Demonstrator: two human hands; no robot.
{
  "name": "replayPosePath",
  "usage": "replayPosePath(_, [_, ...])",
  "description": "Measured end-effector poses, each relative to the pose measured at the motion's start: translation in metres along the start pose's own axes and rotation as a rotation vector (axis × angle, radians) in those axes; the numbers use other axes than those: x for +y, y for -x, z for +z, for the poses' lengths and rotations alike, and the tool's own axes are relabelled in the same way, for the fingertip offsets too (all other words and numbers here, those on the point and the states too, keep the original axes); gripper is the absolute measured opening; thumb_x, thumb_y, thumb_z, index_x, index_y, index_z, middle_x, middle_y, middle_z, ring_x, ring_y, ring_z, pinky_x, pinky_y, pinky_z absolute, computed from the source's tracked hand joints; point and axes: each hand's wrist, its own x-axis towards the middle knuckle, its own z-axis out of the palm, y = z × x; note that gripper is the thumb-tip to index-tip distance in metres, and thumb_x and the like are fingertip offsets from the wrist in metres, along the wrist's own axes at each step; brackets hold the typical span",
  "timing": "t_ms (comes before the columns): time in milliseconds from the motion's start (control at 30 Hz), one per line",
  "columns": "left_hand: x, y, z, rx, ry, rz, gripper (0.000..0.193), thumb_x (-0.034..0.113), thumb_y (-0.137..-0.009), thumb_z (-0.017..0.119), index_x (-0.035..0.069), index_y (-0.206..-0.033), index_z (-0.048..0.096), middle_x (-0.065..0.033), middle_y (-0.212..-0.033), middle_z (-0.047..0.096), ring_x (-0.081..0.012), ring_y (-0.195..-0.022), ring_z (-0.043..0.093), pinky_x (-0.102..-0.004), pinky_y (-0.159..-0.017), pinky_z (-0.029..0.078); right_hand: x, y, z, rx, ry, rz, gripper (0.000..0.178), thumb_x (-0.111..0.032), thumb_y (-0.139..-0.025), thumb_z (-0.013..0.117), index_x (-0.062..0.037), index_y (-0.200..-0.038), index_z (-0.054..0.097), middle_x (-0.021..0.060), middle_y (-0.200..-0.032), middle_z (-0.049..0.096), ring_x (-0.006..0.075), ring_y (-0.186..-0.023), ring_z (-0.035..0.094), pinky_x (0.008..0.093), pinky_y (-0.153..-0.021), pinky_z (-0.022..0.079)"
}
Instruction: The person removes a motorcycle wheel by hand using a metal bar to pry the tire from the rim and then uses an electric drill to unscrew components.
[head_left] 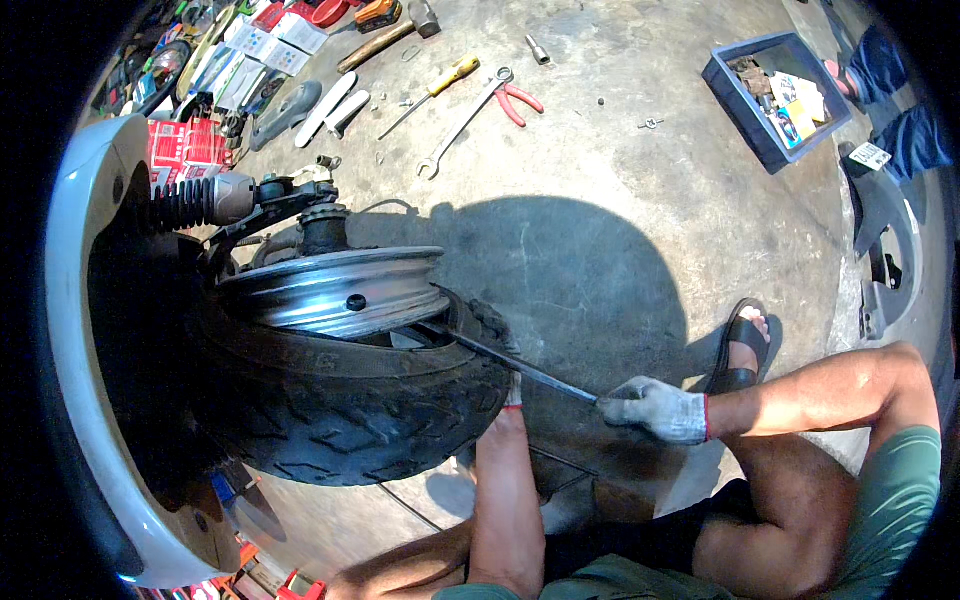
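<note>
My right hand (655,410), in a white knitted glove, is closed around the end of a long metal tire lever (530,372). The lever's far end goes in between the silver wheel rim (340,290) and the bead of a black tire (370,430). The tire hangs partly off the rim on the near side, and a dark gap shows between them. My left hand (516,388), gloved too, is at the tire's right edge. Most of it is hidden behind the tread, with what look like dirty fingers curled over the edge.
A pale scooter body panel (75,300) curves along the left. Beyond the wheel lie a combination wrench (465,125), red-handled pliers (520,103), a yellow screwdriver (440,85) and a hammer (390,45). A blue-grey crate (770,155) stands far right, near another person's legs (885,70).
</note>
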Motion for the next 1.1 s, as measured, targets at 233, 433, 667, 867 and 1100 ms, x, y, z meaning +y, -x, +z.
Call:
replayPosePath(233, [0.009,0.002,-0.002,-0.011,0.022,-0.006,0.033,0.024,-0.093,0.052,0.01,-0.122,0.059,-0.0093,-0.125,0.058,-0.0287,-0.118,0.052,-0.0477,-0.105,0.038,0.023,-0.004,0.038,0.055,-0.015,0.006,0.048,-0.042,-0.092,0.059,0.0036,-0.104,0.066,0.0023,-0.085,0.065,0.0098,-0.077,0.052,0.0312,-0.072,0.046])
replayPosePath(433, [0.02,0.006,0.002,-0.028,0.017,0.01,0.032,0.024,-0.093,0.052,0.01,-0.121,0.059,-0.0093,-0.124,0.059,-0.0286,-0.117,0.052,-0.0475,-0.105,0.038,0.03,-0.005,0.069,0.099,-0.059,-0.015,0.04,-0.036,-0.093,0.056,0.0028,-0.101,0.065,0.0054,-0.079,0.063,0.0122,-0.076,0.051,0.0326,-0.071,0.046])
replayPosePath(667, [0.015,0.005,-0.001,-0.041,0.024,-0.003,0.032,0.024,-0.093,0.052,0.011,-0.121,0.059,-0.0094,-0.123,0.059,-0.0284,-0.117,0.052,-0.0473,-0.106,0.037,0.025,0.004,0.076,0.136,-0.046,-0.08,0.041,-0.036,-0.094,0.053,0.0036,-0.099,0.064,0.0061,-0.076,0.062,0.0136,-0.074,0.051,0.0351,-0.068,0.046])
replayPosePath(867, [0.02,-0.002,-0.018,-0.129,0.21,-0.046,0.031,0.024,-0.093,0.052,0.011,-0.121,0.059,-0.0095,-0.122,0.06,-0.0283,-0.116,0.052,-0.0471,-0.106,0.037,-0.039,0.015,-0.003,0.075,0.371,0.034,0.045,-0.039,-0.095,0.052,0.002,-0.106,0.064,0.012,-0.089,0.067,0.0149,-0.084,0.057,0.0342,-0.079,0.048])
replayPosePath(1100, [-0.005,0.007,-0.005,0.006,-0.121,0.055,0.032,0.025,-0.093,0.052,0.012,-0.121,0.059,-0.0104,-0.122,0.06,-0.0291,-0.116,0.052,-0.0473,-0.106,0.037,-0.117,0.008,-0.066,0.044,0.832,0.022,0.048,-0.041,-0.094,0.048,0.0049,-0.1,0.062,0.0176,-0.082,0.066,0.0222,-0.077,0.061,0.0401,-0.073,0.048])
